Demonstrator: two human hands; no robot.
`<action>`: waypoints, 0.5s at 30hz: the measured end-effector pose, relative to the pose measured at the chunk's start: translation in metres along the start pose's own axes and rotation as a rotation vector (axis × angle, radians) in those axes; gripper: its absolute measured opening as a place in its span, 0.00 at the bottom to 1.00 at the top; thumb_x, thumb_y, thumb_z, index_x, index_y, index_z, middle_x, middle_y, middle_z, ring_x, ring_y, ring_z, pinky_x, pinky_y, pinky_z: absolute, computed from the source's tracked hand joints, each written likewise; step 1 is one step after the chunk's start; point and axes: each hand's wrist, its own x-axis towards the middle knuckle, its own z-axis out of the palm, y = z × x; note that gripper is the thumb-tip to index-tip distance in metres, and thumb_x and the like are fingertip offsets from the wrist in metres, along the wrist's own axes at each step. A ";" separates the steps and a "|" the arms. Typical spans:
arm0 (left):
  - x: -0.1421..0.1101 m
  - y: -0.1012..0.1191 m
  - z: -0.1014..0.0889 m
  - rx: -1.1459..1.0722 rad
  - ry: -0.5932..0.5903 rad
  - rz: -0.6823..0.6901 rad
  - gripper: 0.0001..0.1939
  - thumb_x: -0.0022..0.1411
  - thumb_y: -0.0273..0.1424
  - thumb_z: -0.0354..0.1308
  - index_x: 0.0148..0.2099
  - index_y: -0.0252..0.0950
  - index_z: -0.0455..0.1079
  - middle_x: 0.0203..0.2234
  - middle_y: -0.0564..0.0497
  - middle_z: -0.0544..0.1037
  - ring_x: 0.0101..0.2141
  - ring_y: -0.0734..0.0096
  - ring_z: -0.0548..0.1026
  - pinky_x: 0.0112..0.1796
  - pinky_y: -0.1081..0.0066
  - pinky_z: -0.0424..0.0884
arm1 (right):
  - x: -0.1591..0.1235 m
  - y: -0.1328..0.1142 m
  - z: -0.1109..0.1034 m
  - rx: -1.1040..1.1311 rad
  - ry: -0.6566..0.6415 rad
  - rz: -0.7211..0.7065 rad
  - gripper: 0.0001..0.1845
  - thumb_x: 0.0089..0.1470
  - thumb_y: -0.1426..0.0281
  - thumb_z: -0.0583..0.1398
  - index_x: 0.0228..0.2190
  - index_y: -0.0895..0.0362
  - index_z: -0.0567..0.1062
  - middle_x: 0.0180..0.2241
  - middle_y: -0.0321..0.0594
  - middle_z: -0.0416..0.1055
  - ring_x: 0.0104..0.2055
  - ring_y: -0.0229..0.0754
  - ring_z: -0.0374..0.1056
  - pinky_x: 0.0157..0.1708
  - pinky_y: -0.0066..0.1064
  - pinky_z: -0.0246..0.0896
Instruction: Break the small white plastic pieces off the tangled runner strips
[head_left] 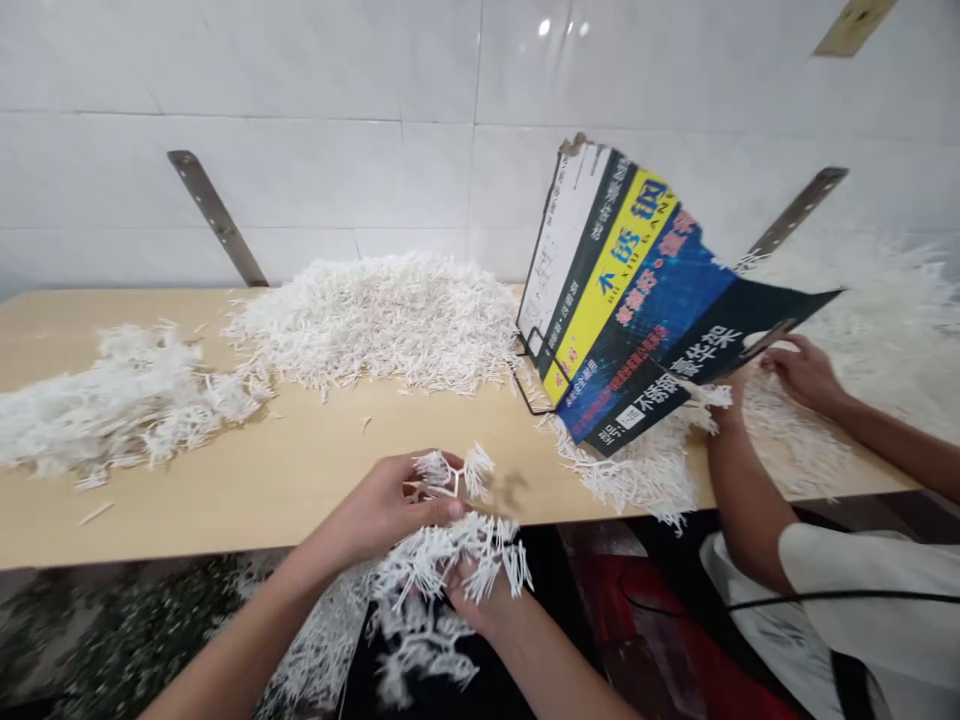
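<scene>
My left hand is just over the table's front edge, thumb and fingers closed on a white branched plastic sprig with feathery tips. Just below and to the right is my right hand, its fingers partly covered by a bunch of white plastic sprigs that it holds. More white sprigs hang below that bunch, in front of something dark. Where the two hands come close, I cannot tell whether their pieces are joined.
A large pile of white sprigs lies against the tiled wall, and a smaller pile lies at left. A printed cardboard sheet leans in a black wire stand. At right, a co-worker's hands are busy beside more white pieces.
</scene>
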 end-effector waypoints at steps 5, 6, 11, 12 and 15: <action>0.020 -0.004 0.009 -0.342 0.320 0.016 0.14 0.59 0.48 0.65 0.33 0.42 0.76 0.24 0.50 0.76 0.26 0.63 0.75 0.28 0.65 0.71 | -0.008 -0.036 -0.022 -0.257 0.138 -0.196 0.16 0.56 0.59 0.65 0.46 0.47 0.81 0.49 0.45 0.79 0.54 0.55 0.74 0.49 0.43 0.74; 0.023 -0.009 0.009 -0.355 0.369 0.032 0.14 0.58 0.47 0.66 0.34 0.42 0.75 0.23 0.51 0.75 0.26 0.64 0.74 0.28 0.66 0.70 | -0.006 -0.043 -0.030 -0.327 0.234 -0.303 0.16 0.57 0.62 0.64 0.48 0.47 0.81 0.51 0.45 0.78 0.56 0.54 0.73 0.51 0.41 0.72; 0.037 -0.041 0.019 -0.219 0.457 0.012 0.15 0.58 0.47 0.65 0.36 0.41 0.74 0.19 0.55 0.69 0.22 0.68 0.68 0.23 0.70 0.62 | 0.045 -0.078 -0.051 -0.492 0.123 -0.298 0.18 0.66 0.56 0.55 0.42 0.54 0.79 0.34 0.43 0.79 0.33 0.44 0.76 0.29 0.30 0.67; 0.039 -0.047 0.022 -0.192 0.446 0.001 0.15 0.59 0.47 0.64 0.36 0.41 0.74 0.20 0.55 0.70 0.21 0.69 0.68 0.22 0.71 0.62 | 0.060 -0.084 -0.049 -0.565 0.004 -0.229 0.19 0.66 0.55 0.55 0.39 0.54 0.79 0.32 0.41 0.79 0.29 0.42 0.74 0.25 0.29 0.63; 0.047 -0.056 0.026 -0.170 0.428 0.010 0.16 0.61 0.48 0.61 0.37 0.40 0.74 0.22 0.54 0.71 0.22 0.68 0.68 0.23 0.70 0.63 | 0.096 -0.095 -0.045 -0.866 -0.255 -0.165 0.22 0.63 0.54 0.59 0.24 0.56 0.76 0.18 0.34 0.71 0.20 0.38 0.67 0.23 0.27 0.55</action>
